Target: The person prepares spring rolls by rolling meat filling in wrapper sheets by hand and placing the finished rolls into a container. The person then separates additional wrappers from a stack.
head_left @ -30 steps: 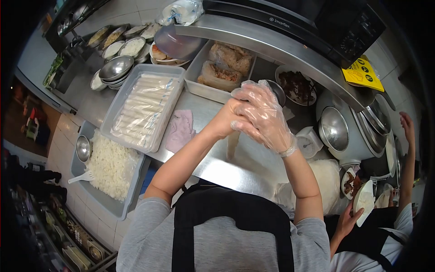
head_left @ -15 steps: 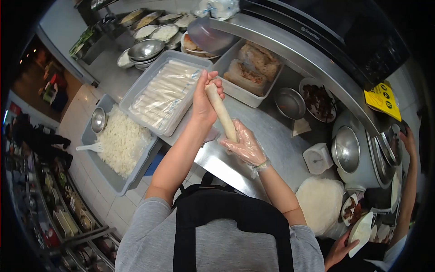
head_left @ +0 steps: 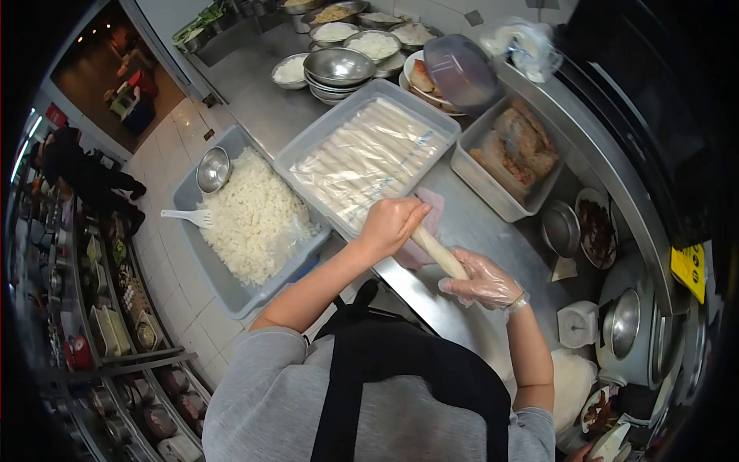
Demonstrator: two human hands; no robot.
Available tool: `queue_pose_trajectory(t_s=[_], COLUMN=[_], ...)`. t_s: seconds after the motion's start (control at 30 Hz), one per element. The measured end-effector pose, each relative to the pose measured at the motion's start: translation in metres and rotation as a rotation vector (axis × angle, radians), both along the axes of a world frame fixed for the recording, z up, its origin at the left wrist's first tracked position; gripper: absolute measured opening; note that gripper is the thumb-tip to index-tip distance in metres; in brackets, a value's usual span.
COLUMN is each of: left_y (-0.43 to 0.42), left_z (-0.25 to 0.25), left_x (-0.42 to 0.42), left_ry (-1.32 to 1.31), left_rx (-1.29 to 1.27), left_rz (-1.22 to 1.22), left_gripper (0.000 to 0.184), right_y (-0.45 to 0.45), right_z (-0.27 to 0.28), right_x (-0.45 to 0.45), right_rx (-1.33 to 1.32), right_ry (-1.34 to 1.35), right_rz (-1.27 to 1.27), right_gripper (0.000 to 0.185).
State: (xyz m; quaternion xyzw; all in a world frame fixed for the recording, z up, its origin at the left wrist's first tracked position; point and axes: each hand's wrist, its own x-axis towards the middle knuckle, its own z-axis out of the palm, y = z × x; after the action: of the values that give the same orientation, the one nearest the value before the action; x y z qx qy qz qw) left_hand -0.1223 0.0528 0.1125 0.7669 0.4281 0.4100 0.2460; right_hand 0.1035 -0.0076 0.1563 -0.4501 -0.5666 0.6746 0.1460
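Note:
A long pale wrapped roll (head_left: 439, 252) slants between my two hands, above the steel counter's front edge. My left hand (head_left: 391, 228), bare, is closed round its upper end. My right hand (head_left: 486, 279), in a clear plastic glove, holds its lower end between thumb and fingers. Just behind my left hand lies a plastic tray (head_left: 286, 160) of similar white rolls, with clear plastic over them. A pink cloth (head_left: 428, 209) is on the counter beside the tray, partly hidden by my left hand and the roll.
A grey tub (head_left: 192, 254) of rice stands left. Metal bowls (head_left: 339, 66) sit behind the tray; a container (head_left: 504, 196) with bagged filling is right of it. A scale (head_left: 577, 323) and large pot (head_left: 608, 354) are at right. A person (head_left: 81, 173) stands far left; another's hand (head_left: 586, 453) shows bottom right.
The view has turned, so the counter things sit farther right. My hands, clasped together at first, have come apart with the roll between them, and now hold it lower, beside the tray.

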Motion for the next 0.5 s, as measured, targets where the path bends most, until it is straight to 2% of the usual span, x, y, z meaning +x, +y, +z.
queue_pose_trajectory(t_s=[0.03, 0.07, 0.13, 0.2, 0.27, 0.3, 0.37, 0.4, 0.47, 0.5], left_y=[0.007, 0.015, 0.041, 0.065, 0.084, 0.091, 0.101, 0.107, 0.128, 0.136], left_z=[0.004, 0.008, 0.024, 0.042, 0.055, 0.058, 0.059, 0.060, 0.062, 0.060], left_x=[-0.012, -0.025, -0.058, -0.090, -0.116, -0.122, -0.133, -0.140, -0.152, -0.164], left_ry=[0.043, 0.085, 0.100, 0.119, 0.180, 0.177, 0.625, 0.618, 0.859, 0.857], left_rx=[-0.034, -0.068, -0.148, -0.221, -0.025, -0.027, -0.070, -0.087, -0.291, -0.303], left_rz=[0.012, 0.022, -0.018, -0.068, -0.374, -0.386, -0.383, -0.384, -0.428, -0.436], left_gripper=[0.031, 0.031, 0.026, 0.022, 0.018, 0.018, 0.033, 0.033, 0.034, 0.034], right_y=[0.007, 0.016, 0.035, 0.063, 0.094, 0.110, 0.133, 0.140, 0.148, 0.150], right_z=[0.005, 0.009, 0.017, 0.027, 0.027, 0.022, 0.027, 0.029, 0.025, 0.020], right_x=[-0.009, -0.018, -0.036, -0.054, -0.064, -0.067, -0.083, -0.093, -0.117, -0.131], right_rx=[0.299, 0.289, 0.615, 0.639, 0.686, 0.615, 0.567, 0.524, 0.529, 0.523], right_ry=[-0.119, -0.124, -0.398, -0.425, -0.421, -0.353, -0.351, -0.344, -0.384, -0.376], right_rz=[0.113, 0.111, 0.092, 0.083, 0.204, 0.240, 0.270, 0.309, 0.331, 0.339], right_gripper=[0.043, 0.043, 0.045, 0.045, 0.042, 0.039, 0.039, 0.039, 0.039, 0.038])
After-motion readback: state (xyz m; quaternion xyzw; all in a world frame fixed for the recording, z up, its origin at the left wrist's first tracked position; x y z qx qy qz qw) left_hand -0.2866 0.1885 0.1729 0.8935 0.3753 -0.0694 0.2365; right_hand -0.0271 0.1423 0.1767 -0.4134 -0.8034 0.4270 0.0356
